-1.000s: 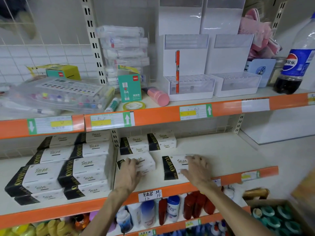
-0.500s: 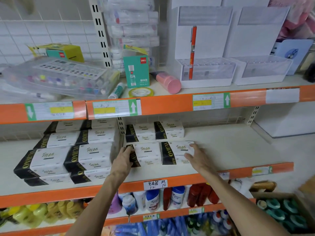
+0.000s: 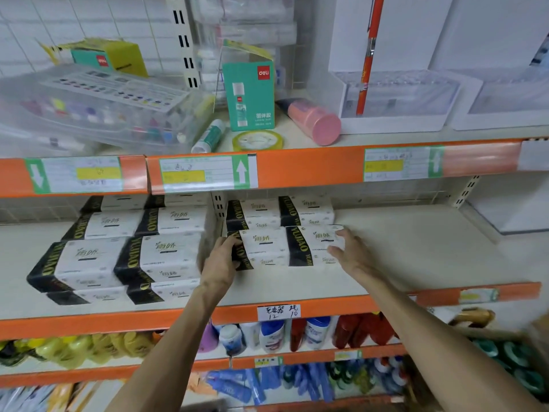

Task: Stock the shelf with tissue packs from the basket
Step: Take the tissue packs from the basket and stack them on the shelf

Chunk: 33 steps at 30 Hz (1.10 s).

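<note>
The left tissue pack (image 3: 261, 248) and right tissue pack (image 3: 315, 245) lie touching on the middle shelf (image 3: 416, 248). My left hand (image 3: 221, 263) curls its fingers round the left outer end. My right hand (image 3: 349, 254) presses straight, spread fingers on the right outer end. I judge them light, soft, film-slick: clamp the ends gently.

A teal box (image 3: 249, 96) stands behind a tape roll (image 3: 257, 140) (yellowish); a pink tube (image 3: 315, 120) lies beside.

Your middle shelf (image 3: 416, 257), cream with an orange front edge, carries stacked tissue packs (image 3: 118, 257) at left and a centre group of packs (image 3: 285, 245) in two touching rows.
</note>
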Each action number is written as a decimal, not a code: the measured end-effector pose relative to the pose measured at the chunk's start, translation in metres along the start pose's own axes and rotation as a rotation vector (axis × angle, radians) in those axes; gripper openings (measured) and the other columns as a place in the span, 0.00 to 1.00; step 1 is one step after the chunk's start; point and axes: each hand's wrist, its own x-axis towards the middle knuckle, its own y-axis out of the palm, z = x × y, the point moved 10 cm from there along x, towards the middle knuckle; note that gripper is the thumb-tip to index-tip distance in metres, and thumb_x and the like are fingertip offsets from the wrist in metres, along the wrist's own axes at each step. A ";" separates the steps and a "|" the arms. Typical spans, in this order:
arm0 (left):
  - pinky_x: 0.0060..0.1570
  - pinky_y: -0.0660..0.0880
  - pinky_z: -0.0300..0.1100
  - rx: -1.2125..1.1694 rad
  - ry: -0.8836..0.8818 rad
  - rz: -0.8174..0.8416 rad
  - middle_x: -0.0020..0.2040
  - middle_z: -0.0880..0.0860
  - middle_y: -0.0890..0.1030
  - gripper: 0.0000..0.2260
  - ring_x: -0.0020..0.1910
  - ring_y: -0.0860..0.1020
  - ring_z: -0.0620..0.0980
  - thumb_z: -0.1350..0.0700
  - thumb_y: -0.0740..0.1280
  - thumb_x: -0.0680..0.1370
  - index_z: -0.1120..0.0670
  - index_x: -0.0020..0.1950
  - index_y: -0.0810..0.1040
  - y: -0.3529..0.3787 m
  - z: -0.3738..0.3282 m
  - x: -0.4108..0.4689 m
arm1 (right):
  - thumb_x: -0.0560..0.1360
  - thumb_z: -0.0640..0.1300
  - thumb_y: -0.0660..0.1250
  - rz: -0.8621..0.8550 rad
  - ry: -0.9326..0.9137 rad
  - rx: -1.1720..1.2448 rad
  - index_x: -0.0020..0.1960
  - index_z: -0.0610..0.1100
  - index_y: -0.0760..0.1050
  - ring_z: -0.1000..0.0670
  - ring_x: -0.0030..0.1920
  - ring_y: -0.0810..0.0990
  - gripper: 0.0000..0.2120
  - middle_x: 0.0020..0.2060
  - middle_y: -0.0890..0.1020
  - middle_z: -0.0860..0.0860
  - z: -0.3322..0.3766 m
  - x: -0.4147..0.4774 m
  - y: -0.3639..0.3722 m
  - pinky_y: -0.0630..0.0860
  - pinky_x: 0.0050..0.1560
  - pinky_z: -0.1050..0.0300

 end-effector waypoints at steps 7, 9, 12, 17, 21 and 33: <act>0.59 0.73 0.49 -0.038 -0.053 0.000 0.60 0.54 0.71 0.20 0.56 0.76 0.56 0.70 0.65 0.72 0.55 0.62 0.73 -0.001 0.006 0.025 | 0.78 0.51 0.65 -0.001 0.036 -0.018 0.68 0.51 0.66 0.41 0.59 0.76 0.21 0.65 0.72 0.44 0.011 0.023 0.006 0.74 0.56 0.47; 0.58 0.72 0.44 -0.043 -0.050 -0.009 0.59 0.54 0.72 0.20 0.56 0.76 0.55 0.70 0.65 0.72 0.56 0.61 0.74 -0.001 0.007 0.031 | 0.78 0.52 0.65 -0.001 0.035 -0.028 0.68 0.51 0.66 0.42 0.58 0.76 0.21 0.65 0.72 0.44 0.012 0.028 0.008 0.75 0.55 0.47; 0.54 0.67 0.34 -0.063 -0.056 -0.003 0.56 0.50 0.70 0.21 0.56 0.75 0.52 0.71 0.67 0.71 0.56 0.61 0.74 0.000 0.011 0.037 | 0.78 0.52 0.65 -0.004 0.038 -0.042 0.68 0.51 0.66 0.42 0.57 0.77 0.20 0.65 0.72 0.45 0.010 0.033 0.008 0.75 0.53 0.48; 0.55 0.68 0.37 -0.057 -0.060 -0.006 0.58 0.52 0.71 0.21 0.57 0.75 0.53 0.71 0.67 0.70 0.55 0.61 0.74 0.003 0.013 0.040 | 0.79 0.52 0.63 -0.010 0.033 -0.061 0.69 0.51 0.65 0.42 0.57 0.77 0.20 0.66 0.71 0.45 0.009 0.035 0.009 0.73 0.51 0.49; 0.62 0.69 0.48 0.006 -0.037 0.029 0.62 0.57 0.72 0.21 0.61 0.74 0.57 0.68 0.64 0.73 0.57 0.65 0.70 0.003 0.000 0.031 | 0.80 0.54 0.61 0.071 0.020 -0.064 0.74 0.54 0.60 0.40 0.62 0.74 0.24 0.69 0.69 0.44 0.011 0.022 0.006 0.74 0.57 0.45; 0.57 0.73 0.49 0.110 0.287 -0.149 0.55 0.59 0.77 0.16 0.54 0.75 0.59 0.66 0.66 0.72 0.61 0.59 0.76 -0.040 -0.072 -0.049 | 0.81 0.49 0.58 -0.089 -0.452 -0.206 0.74 0.47 0.62 0.43 0.66 0.70 0.22 0.68 0.71 0.46 0.087 -0.073 -0.014 0.69 0.65 0.48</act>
